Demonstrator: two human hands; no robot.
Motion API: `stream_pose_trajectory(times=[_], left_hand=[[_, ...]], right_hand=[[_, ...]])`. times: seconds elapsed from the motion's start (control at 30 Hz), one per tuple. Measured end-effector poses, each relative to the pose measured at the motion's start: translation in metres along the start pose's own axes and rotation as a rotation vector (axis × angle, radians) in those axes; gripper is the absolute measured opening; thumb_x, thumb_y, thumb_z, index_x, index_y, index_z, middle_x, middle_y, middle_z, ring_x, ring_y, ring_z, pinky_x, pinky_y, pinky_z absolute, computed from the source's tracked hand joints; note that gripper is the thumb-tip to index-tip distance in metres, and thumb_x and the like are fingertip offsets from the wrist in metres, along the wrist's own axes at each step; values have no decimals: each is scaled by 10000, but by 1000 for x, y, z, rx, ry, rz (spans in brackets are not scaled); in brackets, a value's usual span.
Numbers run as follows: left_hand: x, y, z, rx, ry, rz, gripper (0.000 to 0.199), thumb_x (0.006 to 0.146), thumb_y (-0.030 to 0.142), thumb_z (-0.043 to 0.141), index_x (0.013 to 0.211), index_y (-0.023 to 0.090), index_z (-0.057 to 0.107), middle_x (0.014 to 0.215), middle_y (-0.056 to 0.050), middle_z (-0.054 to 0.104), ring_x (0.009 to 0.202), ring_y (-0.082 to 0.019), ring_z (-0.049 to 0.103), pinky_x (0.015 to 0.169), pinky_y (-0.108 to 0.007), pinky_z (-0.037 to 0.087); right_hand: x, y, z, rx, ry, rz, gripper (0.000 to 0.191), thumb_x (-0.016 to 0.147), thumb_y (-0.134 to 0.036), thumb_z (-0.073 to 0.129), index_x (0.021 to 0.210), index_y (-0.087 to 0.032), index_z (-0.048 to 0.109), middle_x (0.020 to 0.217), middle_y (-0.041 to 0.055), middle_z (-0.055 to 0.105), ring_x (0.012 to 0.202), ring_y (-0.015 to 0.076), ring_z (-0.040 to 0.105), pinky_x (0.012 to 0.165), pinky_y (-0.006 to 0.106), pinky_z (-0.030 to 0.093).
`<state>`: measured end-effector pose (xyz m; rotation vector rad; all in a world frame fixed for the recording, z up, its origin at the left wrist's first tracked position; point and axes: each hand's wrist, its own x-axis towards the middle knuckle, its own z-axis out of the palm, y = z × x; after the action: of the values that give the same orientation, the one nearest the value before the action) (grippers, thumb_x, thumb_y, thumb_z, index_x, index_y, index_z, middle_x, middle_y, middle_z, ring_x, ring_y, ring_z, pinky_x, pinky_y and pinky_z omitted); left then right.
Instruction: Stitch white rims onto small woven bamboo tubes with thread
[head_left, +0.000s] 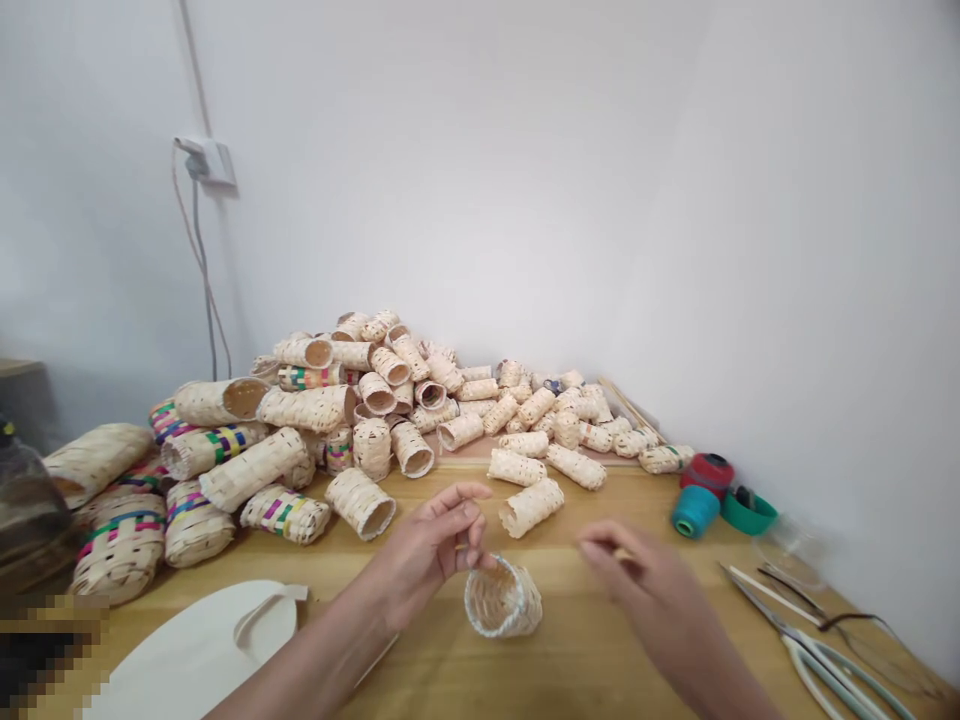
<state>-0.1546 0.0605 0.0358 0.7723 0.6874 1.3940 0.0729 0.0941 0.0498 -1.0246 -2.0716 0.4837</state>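
While the left grip (450, 540) pinches a strip (457, 547) above the woven basket (502, 600), the right grip (619, 552), well apart, nips a sliver (622, 553).

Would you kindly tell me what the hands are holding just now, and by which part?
The left hand and right hand each pinch a thin, pale sliver at the fingertips; which part cannot be told. The woven basket below stands ungripped.

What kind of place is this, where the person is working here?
Probably a small basket-weaving workshop: a large pile of woven tubes is heaped against the wall on a wooden table, with spools of thread and scissors close by.
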Motion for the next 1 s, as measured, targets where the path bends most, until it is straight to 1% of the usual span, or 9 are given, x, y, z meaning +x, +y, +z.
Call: stream_pose_trajectory(times=[0.07,0.13,0.27,0.47,0.6,0.8,0.9,0.93,1.0], left_hand=[[0,-2,-1,-6,-12,4,169,810,208,684,969,169,641,586,32,568,473,-78,485,676,-343,539],[-1,-4,-3,-9,-19,10,170,817,205,676,979,164,647,590,25,573,481,-80,490,672,-342,540],[0,-5,-7,-28,-29,8,197,812,206,682,1004,163,659,599,15,581,502,-91,511,650,-331,541],[6,-4,-7,-33,-46,-29,280,765,249,743,1023,157,681,600,18,589,481,-82,506,635,-323,544],[9,-2,-3,-31,-82,-63,432,736,258,770,1143,166,661,613,10,606,494,-83,504,613,-291,531],[16,3,-4,28,-65,-114,553,763,283,733,1288,211,575,647,21,592,466,-61,436,575,-256,477],[25,0,-15,292,9,-53,511,783,312,679,1273,203,588,628,34,550,452,-68,383,542,-248,431],[28,-1,-19,461,66,31,473,780,307,666,1237,196,618,643,23,557,486,-91,416,561,-261,434],[31,-3,-27,821,228,306,394,766,273,645,1154,211,672,780,-29,620,669,-170,531,678,-314,463]], right_hand=[[19,1,19,48,-126,-17,194,919,-277,533,792,-193,653,746,-6,651,678,147,596,629,264,474],[30,0,34,125,-242,-18,188,908,-247,514,798,-192,656,758,-4,658,723,161,601,663,268,452],[33,0,43,244,-413,-12,197,905,-269,524,803,-190,673,766,-2,661,735,161,592,658,251,425],[38,5,39,304,-510,-15,199,880,-314,571,785,-185,688,740,4,648,708,156,561,642,247,393],[43,7,43,365,-548,-13,168,853,-283,597,772,-188,708,745,8,653,720,160,552,656,259,376],[46,14,45,605,-596,69,260,814,-430,673,741,-183,707,724,-3,571,678,138,471,614,253,317],[47,23,52,879,-584,145,277,763,-427,743,692,-164,690,715,-5,535,690,131,449,644,248,316],[47,27,57,947,-560,165,292,752,-435,753,680,-162,681,711,-6,529,691,130,446,652,247,319],[44,37,69,1028,-504,194,319,753,-463,747,679,-165,660,702,-12,511,678,124,432,650,244,319]])
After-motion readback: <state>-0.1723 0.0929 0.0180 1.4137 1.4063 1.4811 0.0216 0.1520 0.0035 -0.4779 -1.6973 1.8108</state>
